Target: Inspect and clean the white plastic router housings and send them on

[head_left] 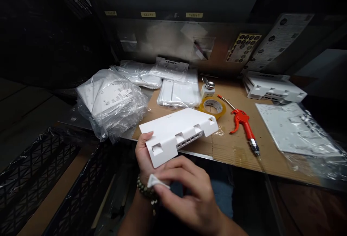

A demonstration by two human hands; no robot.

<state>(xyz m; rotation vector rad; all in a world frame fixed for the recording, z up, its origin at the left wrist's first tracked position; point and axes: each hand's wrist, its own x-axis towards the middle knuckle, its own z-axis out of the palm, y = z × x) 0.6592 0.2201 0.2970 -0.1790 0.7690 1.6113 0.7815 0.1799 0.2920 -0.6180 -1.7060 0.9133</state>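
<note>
A white plastic housing point(173, 124) with square cut-outs and a row of port slots along its near edge is held tilted above the bench's front edge. My left hand point(145, 153) grips it at its left end, thumb on top and the other fingers hidden underneath. Just below the housing, my right hand point(189, 189) pinches a small folded white wipe point(155, 181) between thumb and fingers. The wipe is close to my left wrist, apart from the housing's top face. A beaded bracelet point(146, 189) circles the left wrist.
Bagged white panels point(111, 95) lie left, flat plastic bags point(179, 93) at the back. Yellow tape point(213, 106), a pump bottle point(208, 89) and a red air gun point(242, 120) are on the cardboard. Housings point(273, 88) and a panel point(295, 131) lie right; black crates point(40, 178) stand lower left.
</note>
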